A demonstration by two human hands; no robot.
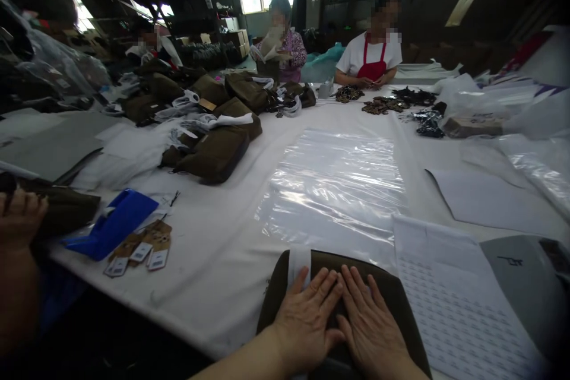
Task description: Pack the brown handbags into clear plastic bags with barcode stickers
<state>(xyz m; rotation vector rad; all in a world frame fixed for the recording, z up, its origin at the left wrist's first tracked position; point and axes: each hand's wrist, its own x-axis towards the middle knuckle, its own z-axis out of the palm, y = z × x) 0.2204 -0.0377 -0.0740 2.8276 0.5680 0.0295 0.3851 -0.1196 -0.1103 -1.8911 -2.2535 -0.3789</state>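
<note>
A dark olive fabric bag [276, 286] lies at the table's near edge, right under my hands. A white strip [299, 260] runs over the bag's left part. My left hand [307, 317] rests flat on the bag with its fingers stretched out. Beside it my right hand [371, 320] also lies flat, fingers extended, its fingertips meeting those of the left. Just beyond the bag is a stack of transparent plastic bags [338, 178]. A sheet of printed labels [463, 303] lies to the right of the bag.
Several olive bags [214, 151] are heaped at the left. A blue tool [118, 222] and cardboard tags [151, 240] lie near the front edge, beside another person's hand [20, 214]. Small dark parts [385, 104] lie in piles before a person in a red apron [373, 59].
</note>
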